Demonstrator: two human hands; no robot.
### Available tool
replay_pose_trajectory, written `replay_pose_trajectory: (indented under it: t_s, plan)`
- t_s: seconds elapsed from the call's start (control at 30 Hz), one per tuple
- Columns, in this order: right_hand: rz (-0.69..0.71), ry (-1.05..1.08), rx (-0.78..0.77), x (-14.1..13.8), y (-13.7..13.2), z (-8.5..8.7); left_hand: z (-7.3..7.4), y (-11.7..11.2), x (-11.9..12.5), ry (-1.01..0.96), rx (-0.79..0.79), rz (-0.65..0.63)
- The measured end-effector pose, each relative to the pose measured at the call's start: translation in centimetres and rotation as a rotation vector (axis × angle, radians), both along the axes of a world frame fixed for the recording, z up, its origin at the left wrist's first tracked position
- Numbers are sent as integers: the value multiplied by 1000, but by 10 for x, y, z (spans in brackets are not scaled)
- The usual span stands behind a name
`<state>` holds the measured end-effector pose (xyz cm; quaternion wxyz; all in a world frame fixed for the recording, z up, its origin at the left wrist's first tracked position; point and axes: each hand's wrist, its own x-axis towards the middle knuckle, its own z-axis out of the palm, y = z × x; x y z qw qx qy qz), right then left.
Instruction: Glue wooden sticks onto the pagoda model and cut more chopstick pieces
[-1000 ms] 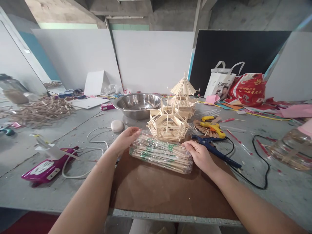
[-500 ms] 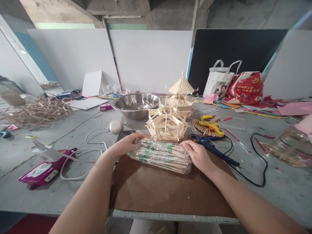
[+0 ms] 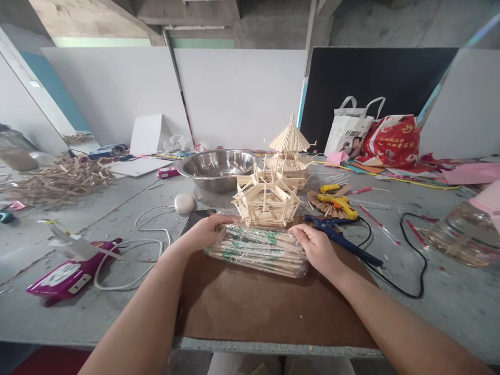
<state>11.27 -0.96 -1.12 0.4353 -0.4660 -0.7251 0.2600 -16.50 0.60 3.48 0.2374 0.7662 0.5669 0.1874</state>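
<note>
A clear plastic pack of wooden chopsticks [image 3: 258, 252] lies on a brown board [image 3: 250, 307] in front of me. My left hand [image 3: 205, 232] grips the pack's left end, fingers curled over it. My right hand [image 3: 318, 247] holds the right end, fingers bent onto the wrapper. Just behind the pack stands a hexagonal stick-built frame [image 3: 266, 200]. A finished stick pagoda [image 3: 291, 148] rises behind that.
A steel bowl [image 3: 216, 167] sits behind the models. A blue glue gun [image 3: 344, 242] and its black cord lie right of my right hand, a yellow tool [image 3: 336, 202] beyond. A magenta device [image 3: 70, 273] with white cable lies left, scrap sticks [image 3: 58, 179] far left, a glass jar [image 3: 463, 234] right.
My left hand has slid from above the pack's left end down onto it and closed. The right hand stays on the right end. The view shifted slightly.
</note>
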Motion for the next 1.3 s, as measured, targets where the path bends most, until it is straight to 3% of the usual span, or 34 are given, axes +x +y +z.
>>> replay_pose_trajectory:
  t_s: [0.17, 0.4, 0.5, 0.6, 0.73, 1.07, 1.3]
  plan:
    - [-76, 117, -9, 2, 2, 2, 5, -3, 3, -44, 12, 15]
    - [-106, 231, -22, 3, 4, 1, 13, -9, 9, 29, -76, -170]
    - [-95, 274, -11, 3, 4, 1, 12, -10, 12, 55, -66, -174]
    - [-93, 309, -11, 3, 2, 2, 8, -9, 14, 94, -21, -152]
    - [-102, 391, -40, 3, 2, 3, 4, -8, 12, 132, 151, -162]
    - [-152, 802, -113, 12, 12, 10, 7, -5, 6, 308, 323, 134]
    - [-237, 908, -112, 22, 17, 22, 0, 2, -13, 399, 433, 319]
